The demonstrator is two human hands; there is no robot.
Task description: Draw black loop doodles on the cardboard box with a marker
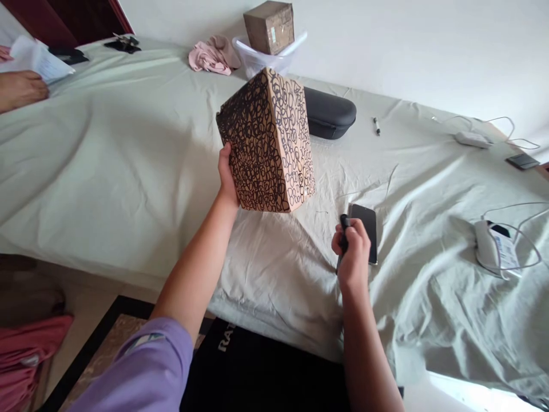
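Note:
My left hand (228, 176) grips the left side of a brown cardboard box (274, 143), its thumb showing and the other fingers hidden behind. The box is held up and tilted above the bed, and black hand-drawn loops cover its two visible faces. To the right and lower, my right hand (353, 246) is closed around a black marker (344, 224), apart from the box. Just beside that hand a dark smartphone (368, 226) lies on the sheet, partly covered by the fingers.
A pale sheet (137, 189) covers the bed. Behind the box are a black case (330, 113), a pink cloth (214, 55) and a clear tub (249, 54) bearing a smaller carton (274, 28). A pen (376, 126) and corded white device (497, 249) lie right. Another person's hand (23, 88) is far left.

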